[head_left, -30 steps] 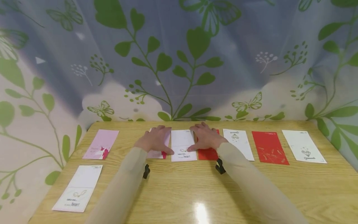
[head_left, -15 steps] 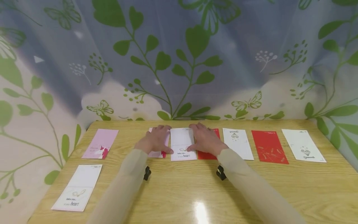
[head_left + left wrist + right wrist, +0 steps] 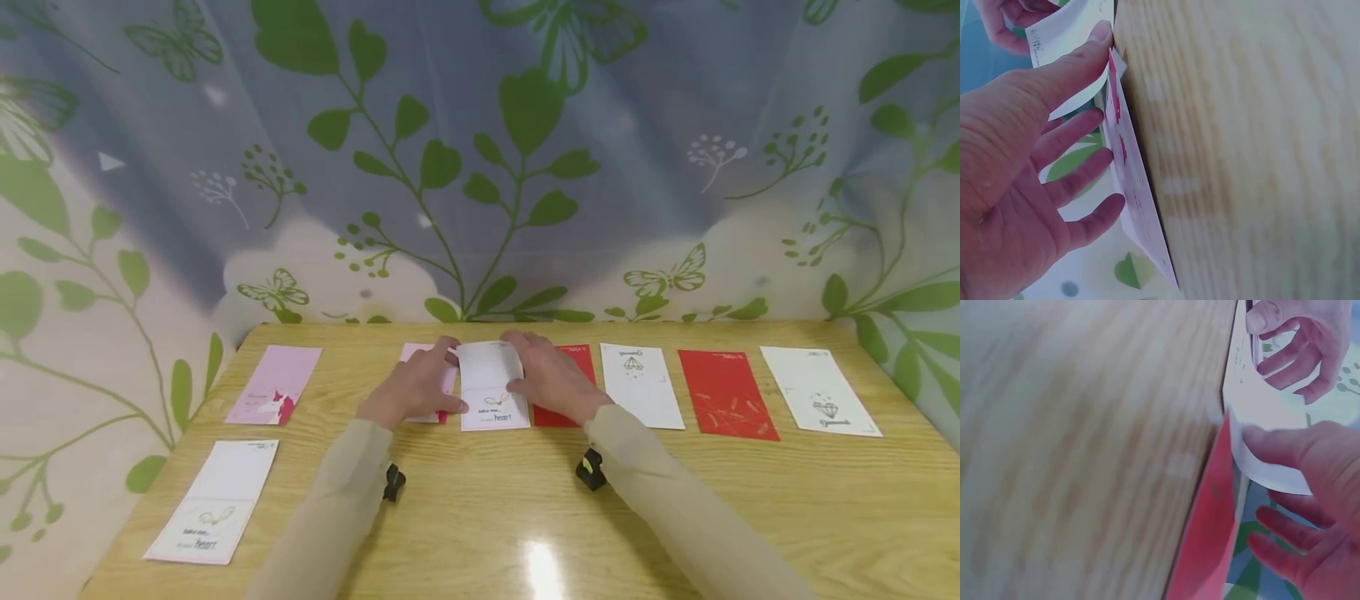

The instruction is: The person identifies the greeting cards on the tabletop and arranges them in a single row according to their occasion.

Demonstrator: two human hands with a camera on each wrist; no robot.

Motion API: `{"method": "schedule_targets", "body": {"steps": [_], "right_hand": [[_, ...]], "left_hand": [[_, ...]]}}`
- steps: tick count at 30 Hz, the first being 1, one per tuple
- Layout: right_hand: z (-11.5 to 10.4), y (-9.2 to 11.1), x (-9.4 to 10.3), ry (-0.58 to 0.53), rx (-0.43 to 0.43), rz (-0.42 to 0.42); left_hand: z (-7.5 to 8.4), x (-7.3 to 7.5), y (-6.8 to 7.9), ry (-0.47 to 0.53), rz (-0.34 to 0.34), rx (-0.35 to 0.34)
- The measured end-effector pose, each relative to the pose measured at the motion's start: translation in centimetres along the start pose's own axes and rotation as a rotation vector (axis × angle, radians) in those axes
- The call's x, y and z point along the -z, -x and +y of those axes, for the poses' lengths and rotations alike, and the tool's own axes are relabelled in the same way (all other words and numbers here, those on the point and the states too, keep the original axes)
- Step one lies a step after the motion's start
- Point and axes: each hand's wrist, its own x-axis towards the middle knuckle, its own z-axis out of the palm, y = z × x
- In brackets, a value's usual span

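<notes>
A white greeting card (image 3: 487,375) with wings and the word "heart" printed on it lies in the middle of the row. Its far end curves up off the table while the near end stays flat. My left hand (image 3: 416,387) holds its left side, thumb near the front corner and fingers toward the far edge. From the right, my right hand (image 3: 555,379) grips the raised part; in the right wrist view its thumb is on the card (image 3: 1266,412) and fingers lie behind. A pink card (image 3: 412,358) is partly under the left hand, a red card (image 3: 577,358) under the right.
Another pink card (image 3: 273,383) lies far left, above a second white wings card (image 3: 213,500). Right of the hands lie a white diamond card (image 3: 641,387), a red card (image 3: 727,392) and another white diamond card (image 3: 821,387). A patterned curtain (image 3: 480,167) hangs behind the wooden table (image 3: 480,517).
The far end of the middle white card has risen and bent toward me; it was flat a second ago. Both hands have shifted only slightly with it. The other cards stay put.
</notes>
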Motion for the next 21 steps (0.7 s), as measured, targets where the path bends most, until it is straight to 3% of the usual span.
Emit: {"method": "schedule_targets", "body": {"steps": [12,21], "right_hand": [[0.27,-0.42,-0.40,-0.140,0.082,0.165],[-0.11,-0.05,0.14,-0.297,0.002,0.147]], "left_hand": [[0.51,-0.04,0.59,0.078,0.045,-0.011],[0.45,-0.03,0.66,0.381,0.111,-0.052]]}}
